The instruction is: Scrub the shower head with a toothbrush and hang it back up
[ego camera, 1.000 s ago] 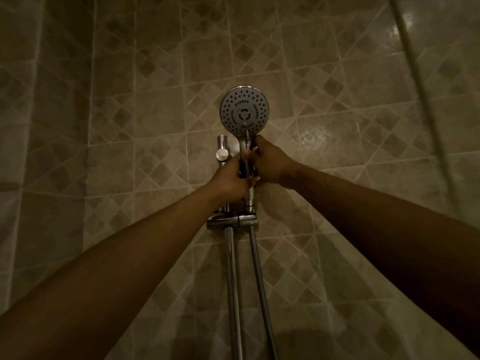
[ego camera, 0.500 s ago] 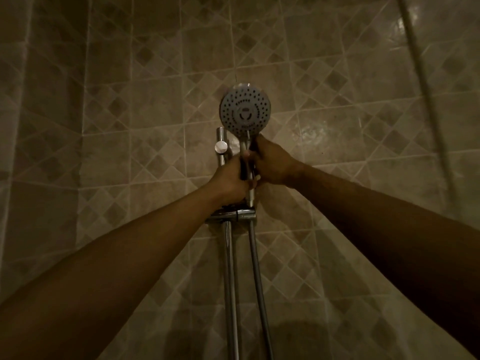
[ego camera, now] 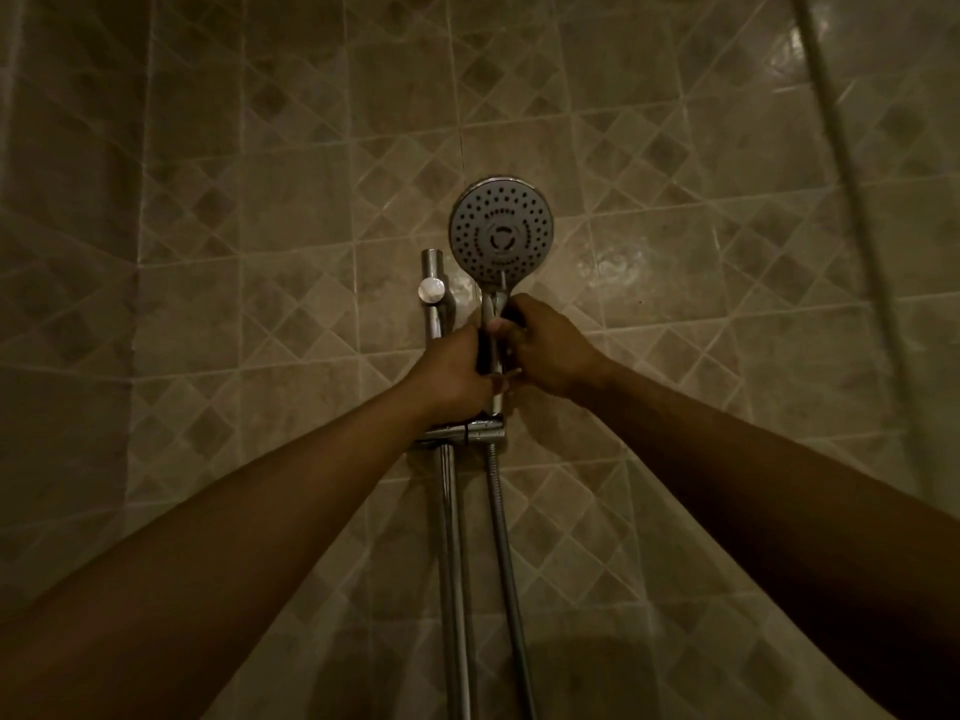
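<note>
Shower head: round grey shower head with rings of dark nozzle holes (ego camera: 500, 230), face turned toward the camera, upright on its chrome handle, against the tiled wall just right of the rail's top.
Handle: the shiny chrome handle (ego camera: 494, 311) runs straight down from the head into the two hands; its lower end reaches the chrome bracket.
Left hand: left hand (ego camera: 453, 376) curled round the lower part of the handle from the left side, knuckles toward the camera.
Right hand: right hand (ego camera: 545, 350) curled round the handle from the right, a little higher, thumb tip pressed on the handle's front; the two hands touch.
Bracket: chrome slider bracket (ego camera: 464, 433) directly below the hands, clamped on the rail.
Rail: vertical chrome wall rail (ego camera: 451, 563), with a round chrome knob (ego camera: 430, 291) near its top.
Hose: ribbed metal hose (ego camera: 506, 563) hanging from the bracket, just right of the rail.
Wall: glossy beige tiles with a diamond pattern (ego camera: 260, 252); dim light.
Toothbrush: cannot tell whether either hand holds one.
</note>
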